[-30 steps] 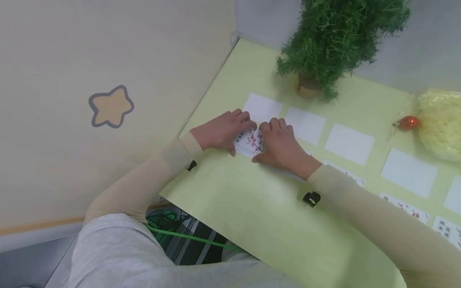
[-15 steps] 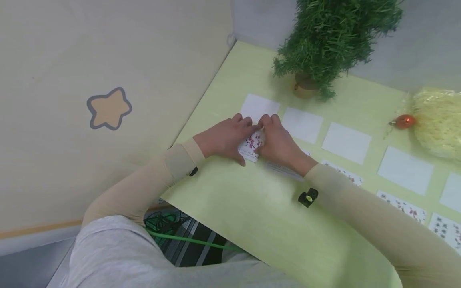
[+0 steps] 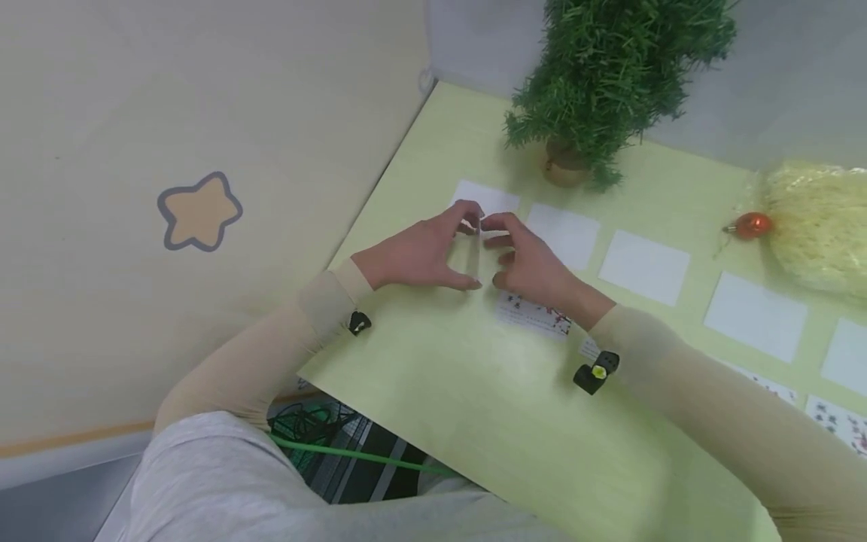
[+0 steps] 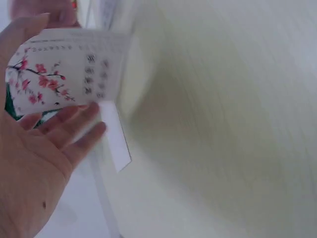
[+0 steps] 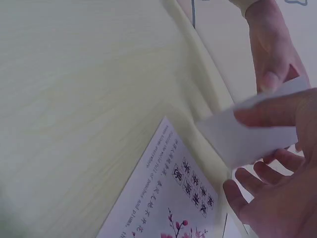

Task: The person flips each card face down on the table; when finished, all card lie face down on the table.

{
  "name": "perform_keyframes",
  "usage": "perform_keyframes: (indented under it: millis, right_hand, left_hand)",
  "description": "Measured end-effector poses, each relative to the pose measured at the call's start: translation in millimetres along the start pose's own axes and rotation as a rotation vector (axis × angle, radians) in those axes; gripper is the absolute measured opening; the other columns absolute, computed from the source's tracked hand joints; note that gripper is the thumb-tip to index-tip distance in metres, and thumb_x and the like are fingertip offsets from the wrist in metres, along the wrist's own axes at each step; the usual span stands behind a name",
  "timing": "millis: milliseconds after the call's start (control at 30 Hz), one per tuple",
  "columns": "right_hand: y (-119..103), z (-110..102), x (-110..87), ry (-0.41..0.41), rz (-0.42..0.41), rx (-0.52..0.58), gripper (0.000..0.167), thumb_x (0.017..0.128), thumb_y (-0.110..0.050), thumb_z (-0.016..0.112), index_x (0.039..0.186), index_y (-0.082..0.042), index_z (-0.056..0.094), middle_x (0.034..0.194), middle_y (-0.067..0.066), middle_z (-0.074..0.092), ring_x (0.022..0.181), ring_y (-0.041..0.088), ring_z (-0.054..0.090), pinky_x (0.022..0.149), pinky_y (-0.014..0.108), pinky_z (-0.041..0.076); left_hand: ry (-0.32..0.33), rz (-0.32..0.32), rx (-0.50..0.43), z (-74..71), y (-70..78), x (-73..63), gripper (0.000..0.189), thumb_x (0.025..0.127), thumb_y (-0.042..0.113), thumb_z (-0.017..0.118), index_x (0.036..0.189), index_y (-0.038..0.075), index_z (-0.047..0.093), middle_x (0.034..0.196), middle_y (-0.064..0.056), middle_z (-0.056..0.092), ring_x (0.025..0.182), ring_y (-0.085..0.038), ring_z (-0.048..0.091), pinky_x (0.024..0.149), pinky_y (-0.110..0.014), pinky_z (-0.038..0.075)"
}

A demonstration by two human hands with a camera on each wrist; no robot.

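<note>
A card (image 4: pixel 47 74) printed with pink blossoms and dark characters stands on edge above the table. My left hand (image 3: pixel 423 248) holds it between thumb and fingers at opposite edges. From the head view the card is nearly side-on, a thin strip. Its plain white back (image 5: pixel 252 139) faces my right hand (image 3: pixel 545 267), whose fingers are loosely bent close beside it. In the right wrist view that hand's thumb overlaps the blank side. Another blossom card (image 3: pixel 535 315) lies face up on the table just below my right hand.
A row of blank white cards (image 3: pixel 643 267) runs across the pale yellow-green table (image 3: pixel 488 391), with printed cards (image 3: pixel 840 425) nearer me, partly under my right arm. Behind stand a small artificial tree (image 3: pixel 619 83), a red ornament (image 3: pixel 753 224) and a bag of yellow shreds (image 3: pixel 816 233).
The blossom card, its printed face towards the head camera before, has been lifted and turned side-on. My right hand has drawn slightly away from it, fingers spreading, while the left keeps hold.
</note>
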State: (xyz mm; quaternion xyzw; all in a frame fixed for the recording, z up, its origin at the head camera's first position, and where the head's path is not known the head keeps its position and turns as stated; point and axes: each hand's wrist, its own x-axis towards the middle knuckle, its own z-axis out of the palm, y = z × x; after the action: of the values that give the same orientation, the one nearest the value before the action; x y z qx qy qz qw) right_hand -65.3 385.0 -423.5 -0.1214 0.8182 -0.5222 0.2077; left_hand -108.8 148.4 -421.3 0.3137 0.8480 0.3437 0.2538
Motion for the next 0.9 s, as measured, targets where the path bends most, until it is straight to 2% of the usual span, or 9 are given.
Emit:
perform_keyframes:
  millis: [100,167,233,300,400,500,667,800,900]
  right_hand:
    - [2.2,6.1,0.5,-0.044,-0.055,-0.111,0.095,0.090,-0.012,0.089,0.167,-0.010,0.033,0.174,0.014,0.038,0.161,0.036,0.039,0.131,0.056,0.033]
    - [3.1,10.4,1.3,-0.029,-0.071,-0.174,0.099,0.092,-0.024,0.091,0.170,-0.010,0.031,0.174,0.015,0.039,0.162,0.034,0.037,0.132,0.056,0.031]
    - [4.1,13.6,2.2,-0.006,-0.076,-0.230,0.095,0.095,-0.028,0.090,0.169,-0.010,0.034,0.172,0.016,0.043,0.161,0.034,0.040,0.131,0.059,0.032]
    - [5.1,16.4,3.2,0.010,-0.080,-0.292,0.090,0.095,-0.033,0.089,0.167,-0.009,0.040,0.168,0.015,0.047,0.158,0.034,0.042,0.128,0.062,0.033]
    - [6.9,19.8,4.6,0.027,-0.095,-0.431,0.086,0.093,-0.040,0.090,0.161,-0.007,0.050,0.162,0.017,0.053,0.151,0.037,0.047,0.122,0.066,0.035]
    - [7.1,23.8,6.2,0.044,-0.106,-0.563,0.085,0.092,-0.051,0.088,0.156,-0.005,0.058,0.153,0.020,0.058,0.141,0.042,0.051,0.117,0.066,0.038]
    - [9.3,31.8,10.2,0.058,-0.146,-0.736,0.080,0.090,-0.059,0.087,0.147,-0.006,0.066,0.144,0.022,0.063,0.129,0.043,0.055,0.111,0.060,0.045]
    - [9.9,37.8,11.0,0.053,-0.195,-0.855,0.074,0.090,-0.060,0.086,0.137,-0.005,0.072,0.141,0.022,0.063,0.126,0.043,0.055,0.105,0.057,0.048]
    - [8.0,41.6,10.7,0.058,-0.229,-0.914,0.072,0.091,-0.061,0.085,0.134,-0.004,0.074,0.139,0.020,0.063,0.123,0.041,0.055,0.101,0.054,0.049]
  left_hand:
    - [0.024,0.028,-0.230,-1.7,-6.5,-2.0,0.098,0.089,0.034,0.095,0.156,0.021,0.025,0.159,-0.004,0.045,0.154,-0.021,0.052,0.128,-0.036,0.040]
    - [0.029,0.035,-0.331,-2.6,-12.1,-4.4,0.101,0.088,0.029,0.096,0.157,0.020,0.022,0.160,-0.005,0.045,0.156,-0.022,0.049,0.130,-0.037,0.038]
    - [0.027,0.021,-0.374,-4.3,-17.2,-7.7,0.104,0.087,0.030,0.097,0.158,0.022,0.022,0.161,-0.004,0.047,0.157,-0.019,0.047,0.131,-0.037,0.036]
    - [0.024,0.003,-0.351,-7.0,-21.5,-11.2,0.104,0.087,0.033,0.097,0.159,0.024,0.023,0.162,0.002,0.048,0.158,-0.014,0.043,0.132,-0.038,0.034]
    - [0.036,0.000,-0.210,-13.0,-24.8,-16.3,0.105,0.086,0.038,0.097,0.163,0.025,0.028,0.165,0.008,0.045,0.160,-0.010,0.036,0.133,-0.040,0.030]
    - [0.059,0.051,0.022,-18.4,-24.7,-18.5,0.100,0.085,0.037,0.098,0.165,0.022,0.040,0.167,0.008,0.044,0.162,-0.014,0.031,0.133,-0.047,0.025]
    - [-0.007,0.160,0.375,-19.0,-19.6,-18.7,0.059,0.090,0.030,0.092,0.143,0.015,0.072,0.153,-0.003,0.063,0.152,-0.025,0.047,0.131,-0.053,0.025]
    - [-0.089,0.179,0.499,-14.2,-20.3,-21.7,0.038,0.095,0.024,0.086,0.130,0.011,0.080,0.146,-0.007,0.070,0.143,-0.027,0.059,0.131,-0.050,0.028]
    - [-0.103,0.171,0.541,-11.8,-25.0,-25.4,0.035,0.097,0.022,0.085,0.129,0.009,0.081,0.148,-0.008,0.069,0.143,-0.027,0.060,0.132,-0.048,0.029]
